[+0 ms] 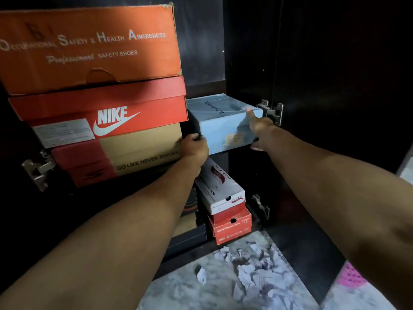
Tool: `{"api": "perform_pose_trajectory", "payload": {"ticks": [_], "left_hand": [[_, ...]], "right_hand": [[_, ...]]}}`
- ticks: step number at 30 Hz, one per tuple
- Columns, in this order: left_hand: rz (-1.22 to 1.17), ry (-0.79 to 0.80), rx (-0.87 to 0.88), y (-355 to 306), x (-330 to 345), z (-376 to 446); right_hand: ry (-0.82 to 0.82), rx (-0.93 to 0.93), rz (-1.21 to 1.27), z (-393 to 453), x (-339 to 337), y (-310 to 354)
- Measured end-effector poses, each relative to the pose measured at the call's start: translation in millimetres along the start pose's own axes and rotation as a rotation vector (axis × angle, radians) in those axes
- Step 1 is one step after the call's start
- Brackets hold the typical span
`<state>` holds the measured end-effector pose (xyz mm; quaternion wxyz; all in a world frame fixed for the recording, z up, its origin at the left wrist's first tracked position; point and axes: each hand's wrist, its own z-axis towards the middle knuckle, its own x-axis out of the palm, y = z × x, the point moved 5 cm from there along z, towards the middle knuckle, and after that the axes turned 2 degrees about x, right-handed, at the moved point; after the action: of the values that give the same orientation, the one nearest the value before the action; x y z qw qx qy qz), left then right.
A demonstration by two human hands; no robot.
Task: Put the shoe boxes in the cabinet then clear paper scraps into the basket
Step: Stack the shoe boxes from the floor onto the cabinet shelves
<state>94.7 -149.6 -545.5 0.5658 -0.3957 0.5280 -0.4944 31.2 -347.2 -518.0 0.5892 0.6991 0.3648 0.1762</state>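
Observation:
A light blue shoe box (pixel 221 124) sits on the upper shelf of the dark cabinet (pixel 312 63), at the right of a stack. My left hand (pixel 194 147) grips its lower left corner. My right hand (pixel 259 128) holds its right side, fingers on the top edge. The stack to the left has an orange safety-shoes box (pixel 89 45) over a red Nike box (pixel 107 115) and a tan and red box (pixel 134 153). Crumpled paper scraps (pixel 250 269) lie on the floor below. A pink basket (pixel 350 276) shows at the lower right.
On the lower shelf a white Skechers box (pixel 220 189) rests on a red box (pixel 230 227). Metal hinges (pixel 271 110) stick out at the cabinet's right side and another hinge (pixel 36 168) at the left. The open door (pixel 357 86) stands to the right.

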Motion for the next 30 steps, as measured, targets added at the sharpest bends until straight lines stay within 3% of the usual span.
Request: {"api": "perform_pose_trajectory", "payload": {"ticks": [3,7,12,18,23,30], "left_hand": [[-0.054,-0.068,-0.029,4,-2,-3],[-0.083,-0.039,-0.016,10,-1,-34],[0.006,0.286,0.105,15,40,-106],[0.029,0.657,0.131,35,120,-222],[0.055,0.961,0.138,59,201,-336],[0.168,1.428,0.074,90,294,-530]], "right_hand": [[0.003,-0.012,-0.004,-3,-8,0],[0.061,-0.09,0.002,-37,-31,-21],[0.133,-0.192,-0.023,-105,-79,-81],[0.113,-0.089,0.004,-185,-182,-190],[-0.196,0.021,0.062,-260,-303,-283],[-0.787,0.178,0.093,-392,-471,-403]]}}
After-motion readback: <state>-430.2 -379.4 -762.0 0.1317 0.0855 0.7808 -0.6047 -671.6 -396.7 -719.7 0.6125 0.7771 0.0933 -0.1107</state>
